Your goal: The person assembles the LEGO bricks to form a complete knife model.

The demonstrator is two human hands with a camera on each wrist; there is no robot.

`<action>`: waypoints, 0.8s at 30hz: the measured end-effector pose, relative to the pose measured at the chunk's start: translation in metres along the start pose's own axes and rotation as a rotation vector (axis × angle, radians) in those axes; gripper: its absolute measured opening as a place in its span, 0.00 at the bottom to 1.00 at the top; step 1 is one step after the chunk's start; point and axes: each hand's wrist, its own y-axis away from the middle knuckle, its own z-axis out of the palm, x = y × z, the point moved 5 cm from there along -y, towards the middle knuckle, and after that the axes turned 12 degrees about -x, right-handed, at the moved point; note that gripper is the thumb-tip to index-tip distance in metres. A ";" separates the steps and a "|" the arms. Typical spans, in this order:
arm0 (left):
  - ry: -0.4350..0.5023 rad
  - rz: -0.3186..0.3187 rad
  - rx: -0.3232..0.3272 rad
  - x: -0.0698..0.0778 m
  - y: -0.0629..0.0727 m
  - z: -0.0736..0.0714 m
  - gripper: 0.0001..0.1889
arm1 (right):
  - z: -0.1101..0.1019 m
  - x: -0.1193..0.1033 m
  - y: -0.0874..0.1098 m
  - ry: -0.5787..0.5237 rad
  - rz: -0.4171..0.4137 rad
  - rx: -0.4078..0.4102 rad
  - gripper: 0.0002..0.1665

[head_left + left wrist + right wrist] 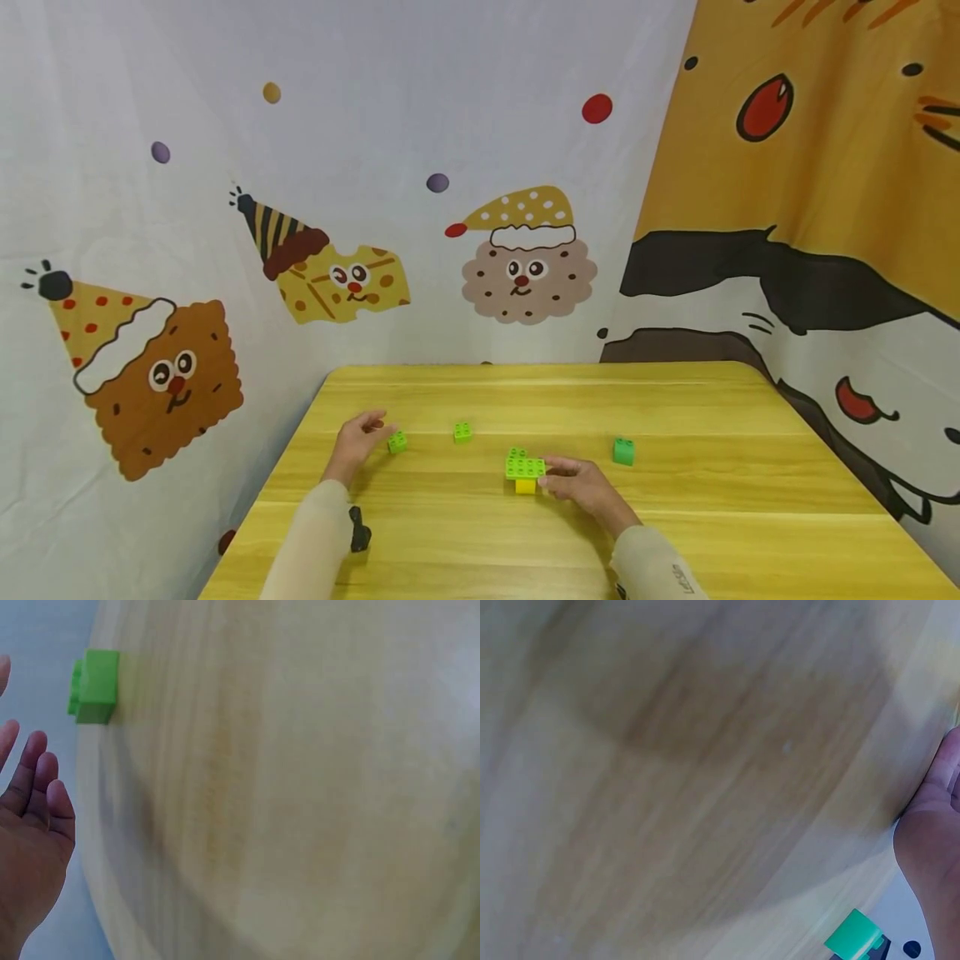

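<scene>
In the head view, a light green toy building block [397, 442] lies on the left part of the table, right at the fingertips of my left hand [360, 446]. That hand's fingers are loosely extended and hold nothing. In the left wrist view a green block [99, 686] sits beyond the left hand [34, 825]. Near the table's middle stands a small build [526, 468] of light green studded pieces over a yellow block [525, 486]. My right hand [585, 485] pinches its right end between thumb and fingers; the right wrist view shows only part of the right hand [930, 825].
Another light green block [462, 432] lies between the left hand and the build. A darker green block [623, 451] stands to the right, beyond the right hand. The wooden table [465, 550] meets a cartoon-print curtain [420, 108] at its back.
</scene>
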 end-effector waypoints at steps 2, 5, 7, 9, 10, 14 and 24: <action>-0.003 -0.016 -0.002 -0.003 0.001 0.001 0.30 | 0.000 0.000 0.000 0.002 -0.004 0.001 0.34; -0.018 -0.038 -0.012 -0.007 0.004 0.004 0.29 | 0.000 0.000 0.000 -0.001 -0.002 -0.001 0.34; -0.032 -0.051 -0.029 -0.009 0.006 0.006 0.29 | 0.001 -0.001 0.001 -0.003 -0.001 -0.002 0.35; -0.032 -0.065 -0.043 -0.011 0.007 0.008 0.29 | 0.000 -0.001 0.001 -0.006 0.003 -0.003 0.35; -0.033 -0.065 -0.049 -0.012 0.007 0.008 0.29 | 0.000 -0.001 0.000 -0.008 0.003 -0.004 0.35; -0.028 -0.067 -0.055 -0.014 0.006 0.009 0.29 | 0.000 -0.002 -0.001 -0.013 -0.009 -0.007 0.35; -0.055 -0.077 -0.058 -0.017 0.005 0.010 0.27 | 0.000 0.000 -0.001 -0.011 -0.005 -0.004 0.34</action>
